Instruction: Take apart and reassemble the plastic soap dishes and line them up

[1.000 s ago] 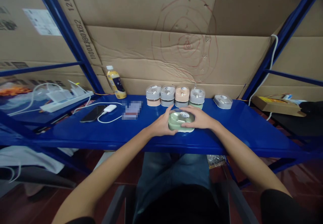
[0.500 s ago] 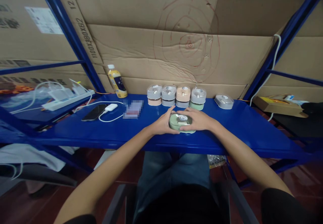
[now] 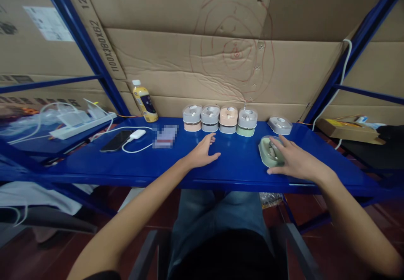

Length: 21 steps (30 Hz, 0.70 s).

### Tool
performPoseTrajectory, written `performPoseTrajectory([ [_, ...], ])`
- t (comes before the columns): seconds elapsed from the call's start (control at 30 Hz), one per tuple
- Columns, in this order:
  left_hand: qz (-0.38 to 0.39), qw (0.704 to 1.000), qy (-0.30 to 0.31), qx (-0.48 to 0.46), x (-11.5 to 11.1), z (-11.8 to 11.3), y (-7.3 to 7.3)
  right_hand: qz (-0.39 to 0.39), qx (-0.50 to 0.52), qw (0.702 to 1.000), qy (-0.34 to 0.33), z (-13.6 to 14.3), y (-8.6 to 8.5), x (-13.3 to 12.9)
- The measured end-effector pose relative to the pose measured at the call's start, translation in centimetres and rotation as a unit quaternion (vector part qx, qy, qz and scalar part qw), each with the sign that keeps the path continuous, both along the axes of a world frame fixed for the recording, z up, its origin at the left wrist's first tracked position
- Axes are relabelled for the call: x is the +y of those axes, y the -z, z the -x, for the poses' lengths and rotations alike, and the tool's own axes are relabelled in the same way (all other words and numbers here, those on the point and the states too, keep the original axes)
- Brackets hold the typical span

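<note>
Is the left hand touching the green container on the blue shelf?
Apart. The head view shows the left hand open on the blue shelf, with bare shelf between it and the green container, which lies under the right hand.

right hand (image 3: pixel 295 162): fingers on the green lidded container (image 3: pixel 269 151), at their left
loose grey lid (image 3: pixel 279 125): just beyond those fingertips
row of four lidded containers (image 3: pixel 219 119): beyond the left hand (image 3: pixel 202 154)
yellow bottle (image 3: pixel 144 102): far left, behind

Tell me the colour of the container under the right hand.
Pale green container, under the right hand; the head view shows it.
</note>
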<state>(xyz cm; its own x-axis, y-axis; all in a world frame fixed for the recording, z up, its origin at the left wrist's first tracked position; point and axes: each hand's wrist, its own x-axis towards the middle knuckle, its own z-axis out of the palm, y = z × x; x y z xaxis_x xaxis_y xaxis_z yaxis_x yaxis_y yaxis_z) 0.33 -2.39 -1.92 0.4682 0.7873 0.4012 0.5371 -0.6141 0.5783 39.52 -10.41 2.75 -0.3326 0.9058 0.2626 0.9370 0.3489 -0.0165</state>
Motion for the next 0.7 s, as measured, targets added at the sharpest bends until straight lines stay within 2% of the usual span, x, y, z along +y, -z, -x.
performPoseTrajectory([
  [0.1, 0.0, 1.0, 0.0, 0.008, 0.0, 0.0, 0.0, -0.003, -0.019, 0.999, -0.027, -1.9, 0.1, 0.4],
  [0.17, 0.002, 1.0, -0.001, 0.01, -0.1, 0.1, -0.1, -0.011, -0.026, 0.999, -0.029, -2.3, 0.2, 1.7],
  [0.33, -0.002, 1.0, 0.009, 0.019, -0.3, 0.2, -0.2, -0.027, -0.075, 0.997, -0.021, -2.9, -0.1, 8.5],
  [0.43, -0.003, 1.0, 0.009, 0.019, -0.2, 0.2, -0.2, -0.028, -0.098, 0.994, -0.044, -3.2, -0.5, 12.9],
  [0.57, -0.003, 1.0, 0.007, 0.021, -0.1, 0.2, 0.0, -0.04, -0.099, 0.994, 0.0, -3.0, -0.5, 16.4],
  [0.7, -0.008, 1.0, 0.009, 0.025, -0.1, 0.2, -0.1, -0.06, -0.07, 0.994, 0.055, -2.3, -0.3, 17.1],
])
